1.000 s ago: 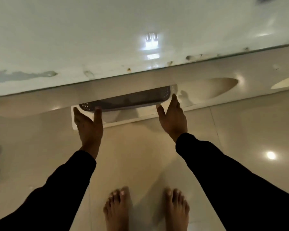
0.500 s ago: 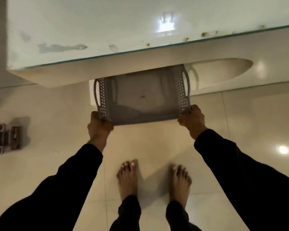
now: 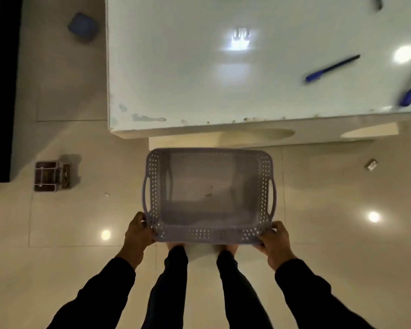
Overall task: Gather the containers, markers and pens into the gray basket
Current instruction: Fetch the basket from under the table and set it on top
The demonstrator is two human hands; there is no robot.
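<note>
Two hands hold one gray basket [image 3: 209, 195] out in front of the person, above the tiled floor [image 3: 330, 200] and just short of the near edge of the white worktop [image 3: 188, 67]. The basket is a shallow rectangular plastic tray with rounded corners, rows of small holes punched through its walls, a loop handle on each short side, and a plain solid bottom that carries only a small dark mark near its middle. Nothing lies in it.

The left hand [image 3: 138, 236] grips the near left corner, its fingers [image 3: 140, 218] curled up round the rim there. The right hand [image 3: 274, 243] grips the near right corner the same way, fingers [image 3: 277, 227] wrapped over the edge. Both loop handles are free of the hands.

On the worktop, well apart from the basket, a blue pen [image 3: 331, 67] lies at a slant, and a marker with a blue cap [image 3: 409, 91] sits close to the right border, blurred and partly cut off. Another dark thing at the top edge is too cropped to name.

On the floor to the left stand a small dark rack [image 3: 51, 176] and, farther back, a blue block [image 3: 83, 26], both soft in focus. The person's feet are mostly hidden beneath the basket.
</note>
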